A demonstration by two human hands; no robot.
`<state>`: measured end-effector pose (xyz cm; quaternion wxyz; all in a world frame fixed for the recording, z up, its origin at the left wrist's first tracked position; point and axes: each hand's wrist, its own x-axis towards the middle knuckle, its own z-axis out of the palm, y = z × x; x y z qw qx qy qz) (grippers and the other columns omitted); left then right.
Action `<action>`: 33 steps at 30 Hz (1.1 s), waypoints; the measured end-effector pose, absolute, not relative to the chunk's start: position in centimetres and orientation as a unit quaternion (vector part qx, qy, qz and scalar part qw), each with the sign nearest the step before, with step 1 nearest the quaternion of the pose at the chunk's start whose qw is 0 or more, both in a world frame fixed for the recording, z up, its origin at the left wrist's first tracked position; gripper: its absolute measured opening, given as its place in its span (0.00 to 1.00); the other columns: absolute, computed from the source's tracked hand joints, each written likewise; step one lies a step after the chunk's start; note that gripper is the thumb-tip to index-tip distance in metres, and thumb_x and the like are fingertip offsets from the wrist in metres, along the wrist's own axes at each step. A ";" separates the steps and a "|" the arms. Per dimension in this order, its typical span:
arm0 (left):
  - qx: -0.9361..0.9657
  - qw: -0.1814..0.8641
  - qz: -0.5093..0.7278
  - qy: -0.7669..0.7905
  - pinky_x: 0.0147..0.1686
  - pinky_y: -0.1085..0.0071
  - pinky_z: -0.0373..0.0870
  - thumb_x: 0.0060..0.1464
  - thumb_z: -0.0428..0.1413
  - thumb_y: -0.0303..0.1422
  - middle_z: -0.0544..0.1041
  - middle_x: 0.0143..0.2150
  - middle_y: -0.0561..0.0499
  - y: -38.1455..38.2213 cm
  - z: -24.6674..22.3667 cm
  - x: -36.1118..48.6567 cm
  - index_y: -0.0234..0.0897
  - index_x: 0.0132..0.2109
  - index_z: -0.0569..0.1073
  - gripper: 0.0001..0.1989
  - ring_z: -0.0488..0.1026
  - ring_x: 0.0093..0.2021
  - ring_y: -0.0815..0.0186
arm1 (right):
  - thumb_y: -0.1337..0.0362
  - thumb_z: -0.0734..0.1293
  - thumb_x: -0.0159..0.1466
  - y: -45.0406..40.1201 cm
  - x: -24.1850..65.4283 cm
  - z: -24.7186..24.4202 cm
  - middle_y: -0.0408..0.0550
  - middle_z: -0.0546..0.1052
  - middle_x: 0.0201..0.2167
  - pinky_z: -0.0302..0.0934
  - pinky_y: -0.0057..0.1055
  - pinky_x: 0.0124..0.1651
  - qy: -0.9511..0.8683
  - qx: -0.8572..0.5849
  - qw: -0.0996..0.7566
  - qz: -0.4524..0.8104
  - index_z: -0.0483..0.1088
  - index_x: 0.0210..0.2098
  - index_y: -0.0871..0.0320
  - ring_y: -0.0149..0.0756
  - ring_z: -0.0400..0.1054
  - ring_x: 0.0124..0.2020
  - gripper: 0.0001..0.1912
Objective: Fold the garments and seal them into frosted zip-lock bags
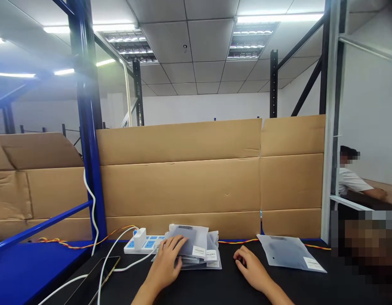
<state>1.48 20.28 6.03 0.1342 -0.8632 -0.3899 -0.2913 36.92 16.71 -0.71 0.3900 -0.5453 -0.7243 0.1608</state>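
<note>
My left hand (pixel 166 263) rests on the left side of a stack of frosted plastic bags (pixel 196 239) with white labels, its fingers spread over the top bag. To the right, my right hand (pixel 251 267) lies on the black tabletop (pixel 196 292) with its fingers curled and nothing visible in them. A single frosted bag (pixel 286 253) with a white label lies flat to the right of that hand, not touching it.
A white power strip (pixel 129 247) with a plugged-in adapter (pixel 140 239) and white cables sits left of the stack. A dark phone (pixel 95 279) lies at the front left. Cardboard (pixel 183 186) stands behind. People are at the right, one in a white shirt (pixel 351 181).
</note>
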 end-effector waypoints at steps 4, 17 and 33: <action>-0.845 0.163 -0.327 -0.389 0.51 0.56 0.67 0.58 0.47 0.22 0.76 0.53 0.50 21.4 5.4 0.5 0.46 0.56 0.72 0.23 0.72 0.52 0.57 | 0.63 0.62 0.62 16.7 37.1 -0.9 0.45 0.71 0.35 0.59 0.33 0.41 -0.711 -0.539 0.410 0.190 0.71 0.35 0.54 0.37 0.66 0.35 0.07; -0.969 -0.002 -0.238 -0.066 0.43 0.69 0.67 0.67 0.51 0.34 0.81 0.40 0.53 13.6 3.5 12.5 0.48 0.48 0.76 0.10 0.75 0.38 0.63 | 0.43 0.62 0.63 15.0 39.4 0.4 0.43 0.75 0.25 0.54 0.26 0.28 -0.662 -0.477 0.353 0.459 0.74 0.41 0.60 0.31 0.66 0.24 0.26; -0.788 -0.439 -0.241 -0.358 0.30 0.74 0.58 0.59 0.54 0.45 0.72 0.27 0.55 15.0 1.8 11.5 0.35 0.35 0.77 0.17 0.65 0.29 0.67 | 0.56 0.67 0.60 12.5 33.1 1.9 0.38 0.67 0.25 0.53 0.25 0.34 -0.682 -0.436 0.340 0.478 0.71 0.31 0.59 0.29 0.59 0.29 0.11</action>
